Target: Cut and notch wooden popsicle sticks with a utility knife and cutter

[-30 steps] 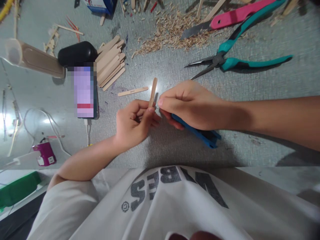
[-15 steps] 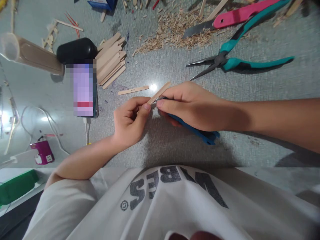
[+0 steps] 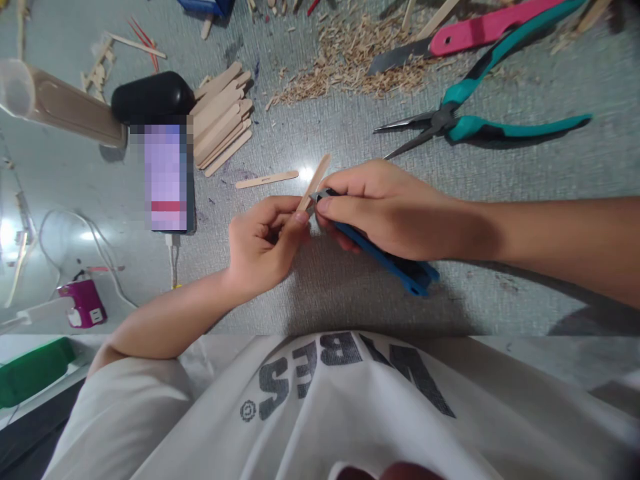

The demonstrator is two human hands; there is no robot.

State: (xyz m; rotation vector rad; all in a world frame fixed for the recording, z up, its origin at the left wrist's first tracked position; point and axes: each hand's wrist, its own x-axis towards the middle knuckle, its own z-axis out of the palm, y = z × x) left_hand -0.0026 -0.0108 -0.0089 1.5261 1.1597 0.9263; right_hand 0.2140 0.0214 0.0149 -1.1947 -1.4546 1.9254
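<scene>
My left hand (image 3: 265, 243) is closed in a pinch on the lower end of a wooden craft stick (image 3: 317, 177), which slants up and to the right. My right hand (image 3: 390, 213) wraps round a blue utility knife (image 3: 373, 248), its metal tip against or very near the stick just above my left thumb; contact cannot be made out for certain. Another craft stick (image 3: 267, 179) lies flat on the table just beyond my left hand. Teal-handled long-nose pliers (image 3: 443, 121) rest with jaws apart past my right hand.
Stacked craft sticks (image 3: 223, 120) lie beside a black case (image 3: 153, 98) and a phone (image 3: 165, 177) on a cable. A tall translucent container (image 3: 65, 100) stands far left. Wood shavings (image 3: 345, 67) and a pink-handled knife (image 3: 475, 33) lie at the back. A purple plug adapter (image 3: 85, 303) sits left.
The held craft stick has turned more upright, its free end moving left and up. The knife's metal tip shows more broadly beside it. Both hands keep their holds.
</scene>
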